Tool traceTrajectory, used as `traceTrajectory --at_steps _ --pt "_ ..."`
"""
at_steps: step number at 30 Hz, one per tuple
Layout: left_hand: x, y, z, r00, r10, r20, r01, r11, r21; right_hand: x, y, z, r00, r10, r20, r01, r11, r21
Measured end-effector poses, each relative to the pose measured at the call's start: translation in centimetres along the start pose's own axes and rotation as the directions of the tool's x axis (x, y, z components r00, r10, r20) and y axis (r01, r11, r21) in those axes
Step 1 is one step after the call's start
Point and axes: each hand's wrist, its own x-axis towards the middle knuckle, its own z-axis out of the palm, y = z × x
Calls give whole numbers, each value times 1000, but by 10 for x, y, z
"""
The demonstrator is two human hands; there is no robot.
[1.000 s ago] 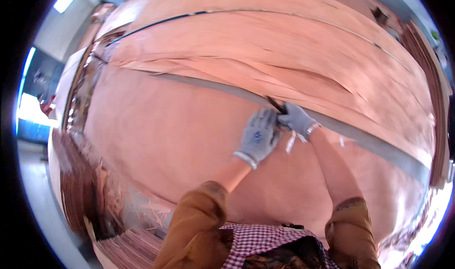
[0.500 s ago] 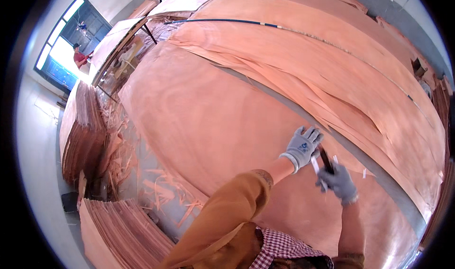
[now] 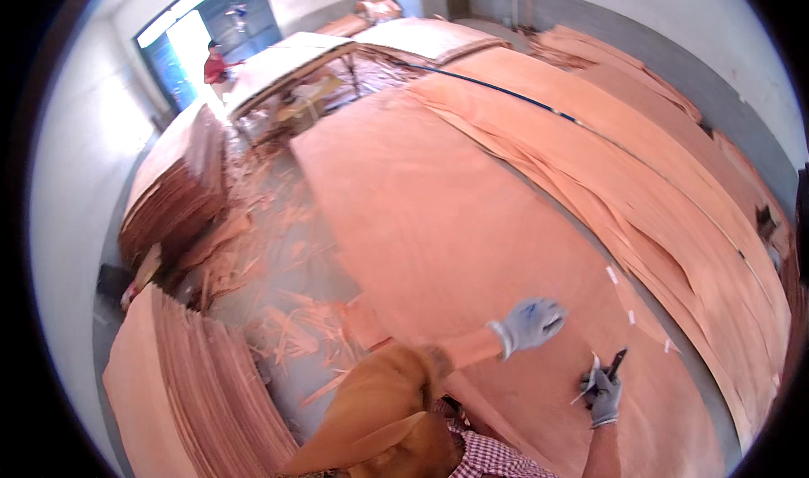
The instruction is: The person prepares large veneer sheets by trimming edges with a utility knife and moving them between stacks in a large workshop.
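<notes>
A large reddish-brown wood veneer sheet [image 3: 438, 217] lies flat in front of me. My left hand [image 3: 529, 324], in a grey glove, is over the sheet with its fingers curled in; whatever they may hold is hidden. To its right and nearer me, my gloved right hand [image 3: 603, 398] grips a dark slim tool [image 3: 618, 362], whose exact kind is unclear. A thin white strip [image 3: 595, 368] sticks out beside the tool at the same hand. Along the sheet's right edge are short white strips, an upper one [image 3: 612, 275], a middle one [image 3: 631, 317] and a lower one [image 3: 667, 346].
More veneer sheets [image 3: 674, 225] are layered to the right, with a long thin dark rod [image 3: 506, 93] across them. Veneer stacks [image 3: 194, 385] stand at the left; scraps [image 3: 299, 330] litter the floor. A person [image 3: 216, 69] is by a far table [image 3: 286, 56].
Both hands have drawn back from the sheet's right edge toward me and moved apart. A white strip now shows where my left hand was pressing. My left fingers have curled. The view has tilted up.
</notes>
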Motion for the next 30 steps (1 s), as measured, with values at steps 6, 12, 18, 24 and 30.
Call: traceTrajectory --at_steps 6,12,18,24,30 --pt "-157 41 -21 724 -452 520 664 255 -703 -49 -44 96 965 100 243 -23 953 -302" --pt "-210 38 -75 719 -670 183 188 -65 -980 -86 -6 241 662 113 741 23 985 -171" --pt "-281 -47 -161 603 -797 -46 142 164 -976 -21 42 329 757 -140 638 242 967 -75" --pt "-471 -133 -300 419 -880 -222 255 349 -902 85 71 310 956 -286 59 230 613 -756" --pt "-590 -183 -408 168 -907 -387 281 420 -863 104 104 320 875 -482 -46 36 160 -986"
